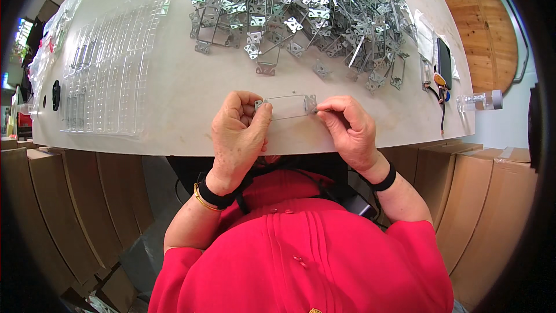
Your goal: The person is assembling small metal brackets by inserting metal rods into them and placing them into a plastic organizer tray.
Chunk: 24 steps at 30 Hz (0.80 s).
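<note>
A slim rectangular silver frame of thin metal wire with flat end plates (310, 103) is at the near middle of a pale, curved tabletop (185, 122). The left hand (238, 130) grasps its left plate between thumb and fingers; the right hand (352, 133) has thumb and forefinger pinched at its right plate. Holding it by both ends probably keeps it steady and leaves the middle uncovered.

Beyond it, far centre and right, lies a large tangled heap of similar silver metal pieces (289, 14), apparently placed within reach of both hands. On the left is a ribbed clear plastic tray (130, 69), likely laid flat so its rows stay accessible. On the right are a black rectangular phone-like device (444, 64) and a clear cylindrical bottle with a grey cap (479, 101).

Fingers cover most of the left plate. Exactly what the right fingertips press, the plate or a tiny piece at its edge, is hard to make out, as is whether the frame touches the tabletop. The heap's far side is cut off.
</note>
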Each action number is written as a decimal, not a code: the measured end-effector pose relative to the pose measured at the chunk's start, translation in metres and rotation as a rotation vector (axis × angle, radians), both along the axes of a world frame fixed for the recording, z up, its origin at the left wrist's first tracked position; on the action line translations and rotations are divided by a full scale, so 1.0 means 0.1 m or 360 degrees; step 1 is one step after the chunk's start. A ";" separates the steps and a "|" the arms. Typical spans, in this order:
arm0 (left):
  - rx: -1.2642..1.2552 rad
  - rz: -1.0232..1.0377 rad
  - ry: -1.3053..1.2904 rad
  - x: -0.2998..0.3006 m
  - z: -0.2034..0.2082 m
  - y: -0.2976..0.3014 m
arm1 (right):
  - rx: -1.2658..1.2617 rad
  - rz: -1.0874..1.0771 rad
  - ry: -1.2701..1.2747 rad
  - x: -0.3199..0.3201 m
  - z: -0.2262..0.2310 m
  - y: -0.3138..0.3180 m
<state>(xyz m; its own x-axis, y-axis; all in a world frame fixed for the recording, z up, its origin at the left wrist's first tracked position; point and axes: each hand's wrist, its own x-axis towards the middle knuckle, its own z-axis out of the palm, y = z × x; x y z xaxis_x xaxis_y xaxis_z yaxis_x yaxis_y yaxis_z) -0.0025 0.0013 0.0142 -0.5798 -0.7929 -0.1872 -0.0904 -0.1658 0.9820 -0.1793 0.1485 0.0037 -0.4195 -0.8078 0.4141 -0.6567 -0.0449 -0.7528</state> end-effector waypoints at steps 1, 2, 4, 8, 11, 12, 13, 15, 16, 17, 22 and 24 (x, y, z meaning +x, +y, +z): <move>-0.0002 0.0000 0.0004 0.00 0.00 0.00 | 0.0009 -0.0008 -0.0028 0.00 0.00 0.00; -0.0003 -0.0001 0.0004 0.00 -0.01 0.00 | 0.0009 -0.0008 -0.0028 0.00 0.00 0.00; 0.0004 -0.0002 0.0013 0.00 0.00 0.00 | 0.0002 0.0019 -0.0002 0.00 0.01 0.00; 0.0005 -0.0004 -0.0014 0.00 0.01 0.00 | 0.0032 -0.0023 -0.0002 0.01 0.02 -0.01; 0.0013 -0.0010 -0.0005 0.00 0.00 0.00 | 0.0043 -0.0001 -0.0023 0.00 0.02 0.00; 0.0011 -0.0009 -0.0008 0.00 0.00 0.00 | 0.0047 -0.0008 -0.0011 0.01 0.03 0.00; 0.0009 -0.0008 -0.0011 0.00 0.00 0.00 | 0.0052 -0.0015 0.0001 0.01 0.03 0.00; 0.0004 -0.0009 -0.0009 0.00 0.00 0.00 | -0.0009 0.0002 0.0055 0.00 0.00 -0.03; 0.0000 -0.0011 -0.0006 0.00 -0.01 0.00 | -0.0070 0.0019 0.0110 -0.01 -0.02 -0.04; 0.0000 -0.0012 -0.0006 0.00 0.00 0.00 | -0.0069 0.0018 0.0110 0.00 -0.01 -0.03; -0.0019 -0.0007 -0.0007 0.00 0.00 0.00 | -0.0029 -0.0018 0.0045 0.01 -0.01 -0.02; -0.0021 -0.0007 -0.0006 0.00 0.00 0.00 | -0.0028 0.0028 -0.0001 -0.01 -0.04 0.00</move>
<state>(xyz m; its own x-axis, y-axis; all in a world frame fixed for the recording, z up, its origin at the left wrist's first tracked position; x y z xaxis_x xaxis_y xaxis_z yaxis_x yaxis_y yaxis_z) -0.0024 0.0014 0.0143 -0.5825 -0.7930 -0.1787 -0.0946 -0.1523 0.9838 -0.1802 0.1488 -0.0004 -0.4056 -0.8076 0.4281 -0.6550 -0.0698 -0.7524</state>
